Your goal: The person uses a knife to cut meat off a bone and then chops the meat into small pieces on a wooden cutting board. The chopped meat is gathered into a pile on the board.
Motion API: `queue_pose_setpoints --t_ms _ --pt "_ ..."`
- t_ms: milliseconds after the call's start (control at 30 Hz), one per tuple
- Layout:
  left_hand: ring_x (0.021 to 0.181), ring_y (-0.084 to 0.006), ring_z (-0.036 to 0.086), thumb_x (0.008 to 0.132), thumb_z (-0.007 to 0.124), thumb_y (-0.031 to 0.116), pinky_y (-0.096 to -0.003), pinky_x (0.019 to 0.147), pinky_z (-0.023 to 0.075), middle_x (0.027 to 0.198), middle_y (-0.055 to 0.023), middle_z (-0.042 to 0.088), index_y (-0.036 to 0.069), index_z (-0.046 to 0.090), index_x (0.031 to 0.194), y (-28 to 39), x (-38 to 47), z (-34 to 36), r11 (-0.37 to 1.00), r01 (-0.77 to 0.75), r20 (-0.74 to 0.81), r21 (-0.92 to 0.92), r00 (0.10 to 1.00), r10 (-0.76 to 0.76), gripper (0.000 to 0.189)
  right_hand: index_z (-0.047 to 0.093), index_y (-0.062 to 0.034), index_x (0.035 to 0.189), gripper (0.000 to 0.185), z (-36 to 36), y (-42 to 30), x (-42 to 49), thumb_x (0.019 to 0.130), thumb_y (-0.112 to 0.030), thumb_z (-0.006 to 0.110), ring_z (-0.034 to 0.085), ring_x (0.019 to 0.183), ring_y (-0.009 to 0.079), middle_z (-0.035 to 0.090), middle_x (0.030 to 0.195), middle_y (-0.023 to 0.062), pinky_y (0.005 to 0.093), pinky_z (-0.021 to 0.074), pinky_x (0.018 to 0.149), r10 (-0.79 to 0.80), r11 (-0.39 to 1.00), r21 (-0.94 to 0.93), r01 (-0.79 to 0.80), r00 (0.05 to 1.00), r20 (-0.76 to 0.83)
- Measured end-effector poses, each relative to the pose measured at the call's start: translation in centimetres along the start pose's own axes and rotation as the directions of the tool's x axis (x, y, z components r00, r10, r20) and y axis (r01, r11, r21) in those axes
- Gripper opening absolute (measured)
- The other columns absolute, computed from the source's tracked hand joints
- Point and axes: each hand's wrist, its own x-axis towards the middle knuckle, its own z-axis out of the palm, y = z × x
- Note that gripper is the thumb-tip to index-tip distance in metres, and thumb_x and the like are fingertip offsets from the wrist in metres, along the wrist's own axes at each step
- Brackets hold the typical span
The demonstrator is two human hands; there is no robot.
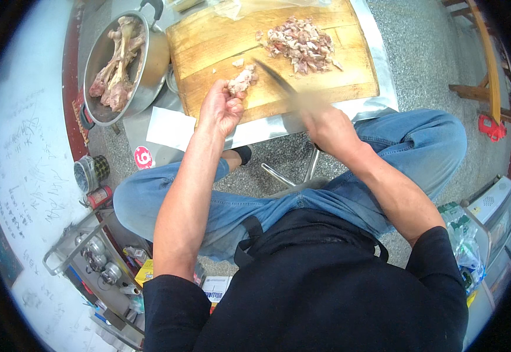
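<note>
My left hand (223, 105) grips a pale piece of meat (243, 80) at the near left part of a wooden cutting board (220, 39). My right hand (328, 127) is closed on a knife (275, 75), whose dark blade points up and left over the board, a little right of the meat; motion blurs the part of it nearest my hand. A pile of chopped meat (303, 44) lies on the board's far right half. Small scraps (238, 63) lie just beyond the held piece.
Left of the board stands a steel pot (154, 75) with large meaty bones (121, 70) inside. A white sheet (170, 127) lies at the table's near left corner. Thin plastic (233, 9) rests on the board's far edge. Metal legs (311, 165) show below the table, between my knees.
</note>
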Motion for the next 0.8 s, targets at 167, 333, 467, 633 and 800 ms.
queue_pose_setpoints --t_ms 167,333,467,633,800 --pt "0.048 -0.0101 0.048 0.104 0.049 0.030 -0.0252 0.042 0.0442 0.074 -0.0108 0.064 -0.003 0.062 0.104 -0.6 -0.2 0.2 0.944 -0.150 -0.017 0.294 0.987 0.163 0.036 0.066 -0.0006 0.121 0.027 -1.2 -1.1 0.2 0.102 -0.018 0.057 0.068 0.092 0.0479 0.070 0.098 0.0285 0.0530 0.0537 0.081 0.001 0.962 0.273 -0.009 1.000 0.030" --pt "0.063 -0.0198 0.064 0.102 0.056 0.036 -0.0342 0.059 0.0546 0.079 -0.0135 0.070 -0.006 0.066 0.111 -0.2 -1.8 0.1 0.525 -0.269 0.035 0.808 0.910 0.413 0.044 0.068 0.0002 0.119 0.027 -0.3 -1.0 0.4 0.101 -0.018 0.058 0.067 0.096 0.0480 0.070 0.100 0.0292 0.0532 0.0531 0.084 -0.023 0.964 0.268 0.009 0.999 0.050" --pt "0.082 -0.0306 0.073 0.097 0.066 0.034 -0.0405 0.075 0.0567 0.089 -0.0174 0.074 -0.003 0.069 0.120 -0.7 -2.4 -0.1 -0.299 -0.267 0.397 0.916 0.710 0.581 0.044 0.069 -0.0003 0.121 0.029 0.4 -0.5 0.6 0.101 -0.018 0.057 0.066 0.099 0.0487 0.070 0.102 0.0291 0.0524 0.0531 0.086 -0.050 0.965 0.260 0.043 0.999 0.021" --pt "0.094 -0.0434 0.072 0.093 0.070 0.034 -0.0512 0.084 0.0563 0.099 -0.0235 0.074 0.002 0.070 0.105 -1.0 -3.6 0.9 -0.454 -0.216 0.469 0.864 0.671 0.574 0.034 0.066 0.0009 0.130 0.036 -1.5 -2.8 0.3 0.105 -0.022 0.055 0.070 0.069 0.0334 0.072 0.090 0.0229 0.0429 0.0574 0.063 0.152 0.863 0.442 -0.244 0.961 0.232" --pt "0.089 -0.0438 0.072 0.094 0.070 0.033 -0.0515 0.081 0.0574 0.092 -0.0263 0.074 0.000 0.069 0.103 -1.1 -3.8 1.1 -0.486 -0.118 0.421 0.866 0.696 0.581 0.035 0.061 -0.0010 0.139 0.042 -1.2 -3.2 -0.4 0.108 -0.027 0.051 0.060 0.049 0.0130 0.066 0.082 0.0089 0.0306 0.0501 0.041 0.250 0.614 0.574 -0.541 0.824 0.509"
